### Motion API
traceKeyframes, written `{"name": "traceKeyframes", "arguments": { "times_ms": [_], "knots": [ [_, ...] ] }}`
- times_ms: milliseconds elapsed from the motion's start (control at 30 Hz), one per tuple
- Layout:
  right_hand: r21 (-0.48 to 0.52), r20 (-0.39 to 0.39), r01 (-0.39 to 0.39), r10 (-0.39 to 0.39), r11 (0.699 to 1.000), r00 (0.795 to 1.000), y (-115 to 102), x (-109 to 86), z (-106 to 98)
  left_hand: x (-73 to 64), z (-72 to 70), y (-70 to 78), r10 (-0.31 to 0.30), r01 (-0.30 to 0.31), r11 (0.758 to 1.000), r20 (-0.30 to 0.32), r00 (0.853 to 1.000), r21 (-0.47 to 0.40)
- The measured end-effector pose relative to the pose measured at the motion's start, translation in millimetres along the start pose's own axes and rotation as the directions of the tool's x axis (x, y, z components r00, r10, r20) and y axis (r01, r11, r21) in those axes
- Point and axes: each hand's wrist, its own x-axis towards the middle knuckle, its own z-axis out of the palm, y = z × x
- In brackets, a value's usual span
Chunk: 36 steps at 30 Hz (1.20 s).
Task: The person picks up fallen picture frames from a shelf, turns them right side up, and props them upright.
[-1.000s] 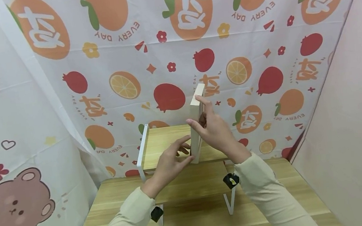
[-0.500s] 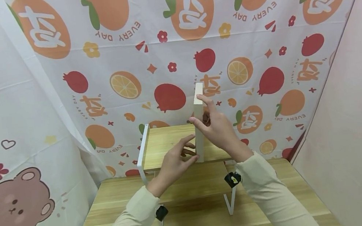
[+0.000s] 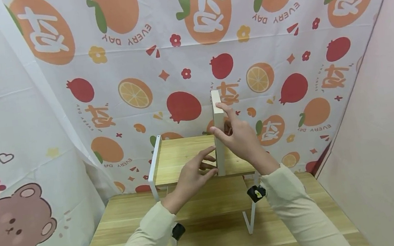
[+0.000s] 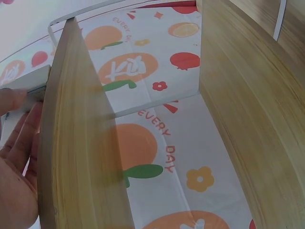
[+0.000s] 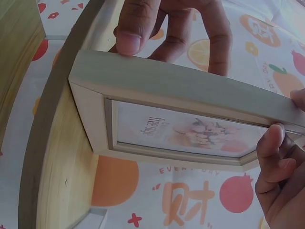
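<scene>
A pale wooden picture frame (image 3: pixel 219 144) stands upright on the top board of a small shelf, edge-on in the head view. In the right wrist view its front (image 5: pixel 190 129) shows a printed picture with flowers under a clear pane. My left hand (image 3: pixel 192 175) holds its lower part from the left, thumb at the near edge and fingers against the back. Higher up, my right hand (image 3: pixel 240 138) grips it, index finger on the top edge and thumb on the near edge. In the left wrist view, part of my left hand (image 4: pixel 19 167) shows beside the board.
The two-tier shelf (image 3: pixel 178 153) has wooden boards and white metal legs (image 3: pixel 251 219). It stands on a wooden table (image 3: pixel 122 235). A fruit-print curtain (image 3: pixel 154 63) hangs close behind, with pale cloth walls (image 3: pixel 10 130) at both sides.
Both hands have shifted slightly right with the picture frame. It has turned and straightened from a tilt to nearly upright. The shelf has stayed in place.
</scene>
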Motion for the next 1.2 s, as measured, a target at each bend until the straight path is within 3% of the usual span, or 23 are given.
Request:
{"name": "traceKeyframes", "arguments": {
  "times_ms": [1000, 1200],
  "knots": [
    [0.017, 0.065, -0.053, 0.052, 0.998, 0.997, 13.4, -5.4, -14.4, 7.2, 13.3, 4.4, -0.048, 0.050, 0.995, -0.029, 0.998, 0.081],
    [0.023, 0.060, -0.063, 0.061, 0.998, 0.996, 14.2, -6.0, -14.7, 8.6, 9.9, 5.4, 0.005, 0.001, 0.987, -0.040, 0.999, 0.161]
  ]
}}
